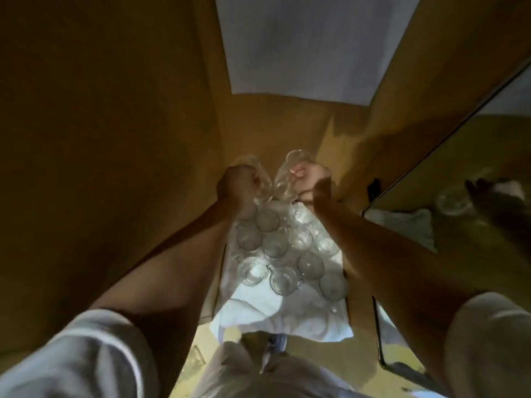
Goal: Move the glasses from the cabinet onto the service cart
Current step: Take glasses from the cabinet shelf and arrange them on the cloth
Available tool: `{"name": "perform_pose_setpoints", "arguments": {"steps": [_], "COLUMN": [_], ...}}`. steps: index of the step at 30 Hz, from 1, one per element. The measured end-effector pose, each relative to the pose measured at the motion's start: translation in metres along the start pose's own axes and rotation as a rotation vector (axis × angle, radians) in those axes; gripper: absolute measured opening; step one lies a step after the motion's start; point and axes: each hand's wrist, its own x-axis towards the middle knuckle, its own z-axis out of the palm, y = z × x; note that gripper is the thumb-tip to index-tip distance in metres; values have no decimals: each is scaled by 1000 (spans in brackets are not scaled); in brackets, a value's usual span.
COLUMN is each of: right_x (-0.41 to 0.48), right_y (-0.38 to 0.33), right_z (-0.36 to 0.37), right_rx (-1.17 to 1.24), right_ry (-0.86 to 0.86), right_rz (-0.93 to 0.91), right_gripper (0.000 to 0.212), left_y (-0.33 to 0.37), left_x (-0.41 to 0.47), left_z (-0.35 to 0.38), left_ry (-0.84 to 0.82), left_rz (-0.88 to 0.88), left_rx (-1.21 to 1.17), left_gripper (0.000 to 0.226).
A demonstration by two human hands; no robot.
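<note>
— While both hands are raised, what do they hold?
— A clear glass each. The left hand [237, 183] has its fingers [254, 179] curled round the first glass [248, 163], whose rim shows just past the knuckles. The right hand [309, 179] grips the second glass [284, 176], which is tilted with its rim at the far end. The two held glasses sit side by side between the hands, almost touching.
— And the other glasses?
— Just below the hands, a cluster of handled glass cups [275, 248] stands packed in rough rows on a white cloth [287, 314]. Whether that cloth covers the cart or a shelf, I cannot tell.
— What lies around them?
— Brown wooden panels [115, 139] rise on the left and beyond. On the right, a shiny dark panel [459, 173] mirrors a hand and a glass. Pale sleeves [86, 354] show at the bottom.
</note>
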Motion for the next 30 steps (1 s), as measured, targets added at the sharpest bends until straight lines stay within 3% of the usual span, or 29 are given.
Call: {"name": "perform_pose_setpoints", "arguments": {"steps": [4,9,13,16,20,26,30], "right_x": [-53,-118,-163,-195,-220,-269,-313], "right_y": [-14,-11,-3,6,25,57,88], "right_z": [-7,-26,-41,-51,-62,-88,-105], "right_rx": [-382,-359,-393,-424,-447,-408,-372], "right_ry": [172,134,162,155,250,177,87], "right_rz": [-230,-278,-265,-255,-283,-317,-290], "right_gripper": [20,13,17,17,18,16,26], "left_y": [14,18,10,7,11,30,42], "left_x": [-40,-88,-128,-155,-196,-259,-315], "left_z": [-21,-30,-38,-38,-43,-34,-14], "left_ry": [69,64,-31,21,-35,-34,7], "left_rz": [-67,-104,96,114,130,140,160], "left_rx": [-145,-499,-314,-169,-49,27,93], "left_gripper": [13,24,20,17,24,14,16]}}
